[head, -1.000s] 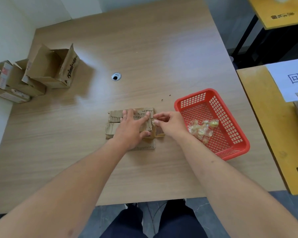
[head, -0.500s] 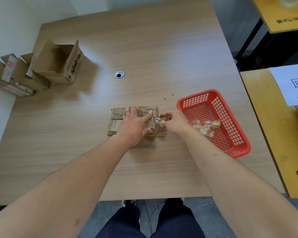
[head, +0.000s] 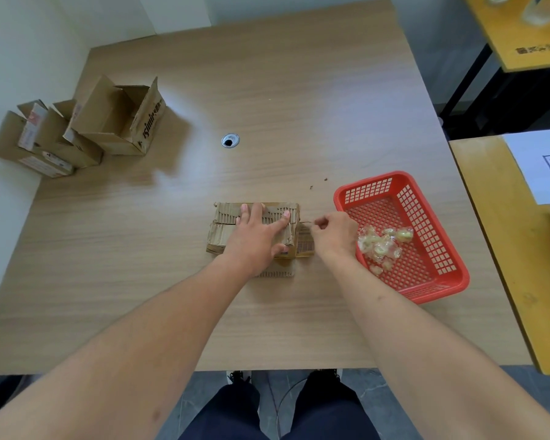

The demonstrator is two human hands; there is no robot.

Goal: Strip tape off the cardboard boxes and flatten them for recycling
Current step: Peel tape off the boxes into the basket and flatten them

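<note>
Fingers (head: 315, 224) of my right hand (head: 334, 236) pinch a thin strip of tape (head: 305, 222) at the right edge of the flattened cardboard box (head: 226, 230), while my left hand (head: 256, 238) lies flat on it, fingers spread straight, pressing down. That box sits mid-surface near my edge, its torn top layer showing ribbed corrugation. Just right, a red plastic mesh basket (head: 426, 249) holds crumpled clear tape wads (head: 381, 244). Well apart at the far left corner stand three open cardboard boxes (head: 108, 122), flaps up. Bare wood-grain surface (head: 299, 106) stretches between, around a small round metal grommet (head: 230, 140).
</note>
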